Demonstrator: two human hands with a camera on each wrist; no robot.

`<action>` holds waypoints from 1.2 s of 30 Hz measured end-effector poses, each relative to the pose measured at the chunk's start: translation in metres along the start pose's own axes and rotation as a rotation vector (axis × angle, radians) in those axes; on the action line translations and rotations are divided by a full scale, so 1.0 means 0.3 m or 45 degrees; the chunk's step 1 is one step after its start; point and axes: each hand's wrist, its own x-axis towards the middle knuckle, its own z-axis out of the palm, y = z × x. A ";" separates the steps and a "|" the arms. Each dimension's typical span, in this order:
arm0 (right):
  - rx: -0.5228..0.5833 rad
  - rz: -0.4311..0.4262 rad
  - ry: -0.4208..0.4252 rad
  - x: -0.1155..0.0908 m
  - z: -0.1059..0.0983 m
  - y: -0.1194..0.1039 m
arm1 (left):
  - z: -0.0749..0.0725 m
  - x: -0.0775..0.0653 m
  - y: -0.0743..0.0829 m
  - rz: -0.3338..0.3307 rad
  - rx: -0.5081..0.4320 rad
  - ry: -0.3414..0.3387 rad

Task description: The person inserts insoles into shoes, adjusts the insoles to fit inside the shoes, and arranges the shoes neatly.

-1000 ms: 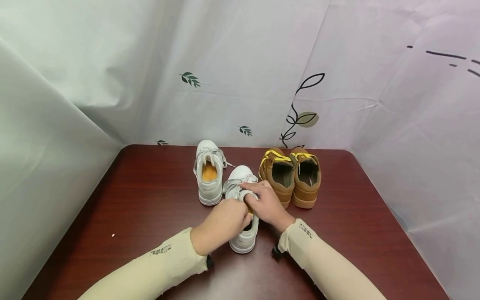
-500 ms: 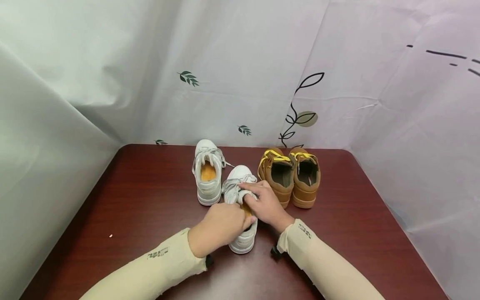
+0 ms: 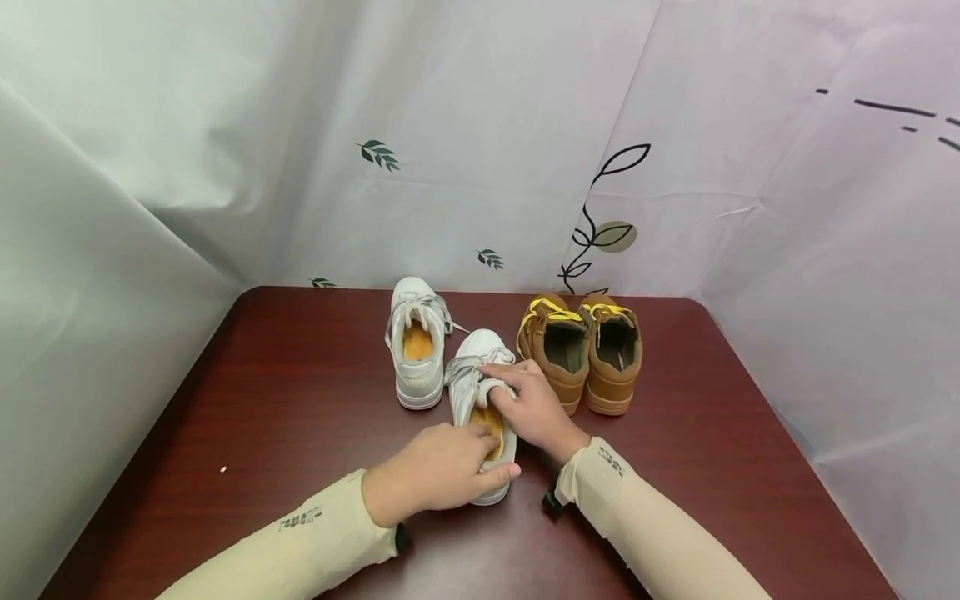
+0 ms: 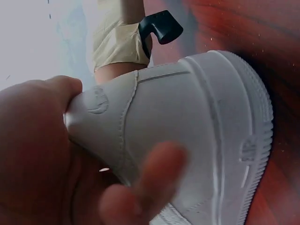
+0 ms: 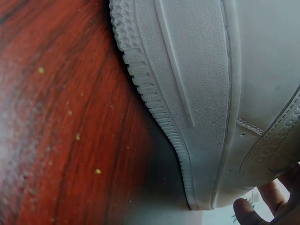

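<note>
A white sneaker (image 3: 466, 398) with pale grey laces stands in the middle of the table, toe pointing away, a yellow-orange insole (image 3: 491, 425) lying inside it. My right hand (image 3: 534, 406) holds the sneaker's tongue (image 3: 491, 388) from the right, thumb at the opening and index finger over the laces. From the left, my left hand (image 3: 438, 469) reaches over the shoe's opening. Its fingers extend onto the insole, and the thumb sticks out over the heel. Fingertips inside the shoe are partly hidden. In the left wrist view the sneaker's heel (image 4: 164, 112) fills the middle.
A second white sneaker (image 3: 420, 385) with a yellow-orange insole stands farther back on the left. Two brown shoes with yellow laces, a left one (image 3: 564, 377) and a right one (image 3: 611, 383), stand side by side to the right. White curtains (image 3: 450, 125) surround the dark red table (image 3: 300, 375).
My left hand was curled at the sneaker's opening. It has moved back toward the heel and spread its fingers and thumb, leaving more of the insole visible. My right hand has stayed put.
</note>
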 end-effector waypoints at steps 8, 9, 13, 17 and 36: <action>-0.006 -0.002 0.000 -0.007 0.004 0.002 | 0.011 0.012 -0.010 -0.007 0.027 -0.103; -0.007 -0.002 -0.001 -0.008 0.005 0.003 | 0.015 0.012 -0.010 -0.008 0.031 -0.098; -0.007 0.006 -0.003 -0.012 0.005 0.003 | 0.036 0.005 -0.007 -0.019 0.008 -0.029; -0.008 0.020 -0.001 -0.013 0.002 -0.001 | 0.065 -0.016 -0.005 -0.038 -0.059 0.119; -0.463 -0.198 0.006 -0.107 -0.046 -0.119 | 0.139 -0.068 -0.104 -0.552 -1.415 0.486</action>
